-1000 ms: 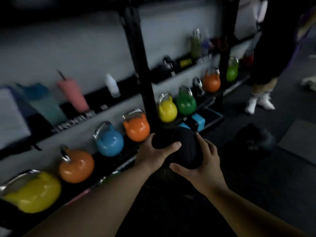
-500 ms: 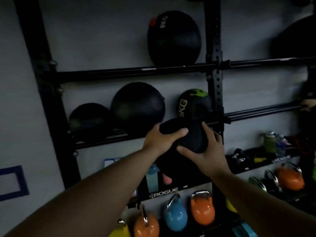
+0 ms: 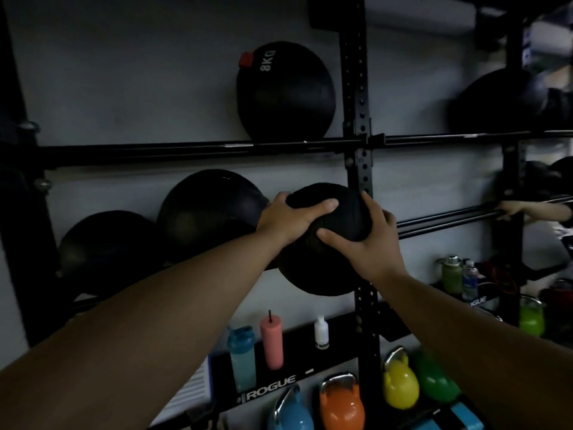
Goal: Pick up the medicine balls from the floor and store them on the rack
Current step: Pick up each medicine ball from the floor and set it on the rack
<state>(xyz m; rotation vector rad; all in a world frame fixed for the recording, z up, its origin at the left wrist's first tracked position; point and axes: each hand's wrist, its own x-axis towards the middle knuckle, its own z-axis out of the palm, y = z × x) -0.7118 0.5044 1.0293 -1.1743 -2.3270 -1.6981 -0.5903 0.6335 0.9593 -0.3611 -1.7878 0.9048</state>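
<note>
The person grips a black medicine ball [image 3: 328, 243] with both hands at arm's length, right in front of the rack [image 3: 353, 88], whose black perforated upright runs behind the ball. The left hand [image 3: 288, 218] clasps the ball's upper left side, its fingers curled over the top and the thumb laid across the front. The right hand [image 3: 362, 240] cups the right side, its fingers wrapped round the far edge and the thumb pointing left over the front. The ball sits at the height of the middle rails [image 3: 449, 218]; whether it touches them cannot be told.

Just left of the held ball, a large dark ball [image 3: 207, 215] rests on the same level, with a smaller dark ball [image 3: 105, 252] beside it further left. On the upper rail [image 3: 186, 150] sits a black ball marked 8KG [image 3: 285, 94], and another dark ball [image 3: 493, 100] lies on that rail to the right of the upright.

On the low shelf below stand a blue shaker [image 3: 242, 358], a pink tumbler [image 3: 271, 342] and a small white bottle [image 3: 321, 332]. Beneath them is a row of kettlebells: blue [image 3: 291, 414], orange [image 3: 341, 405], yellow [image 3: 400, 386] and green [image 3: 434, 380]. At the far right, another person's hand [image 3: 511, 209] rests on the middle rails
</note>
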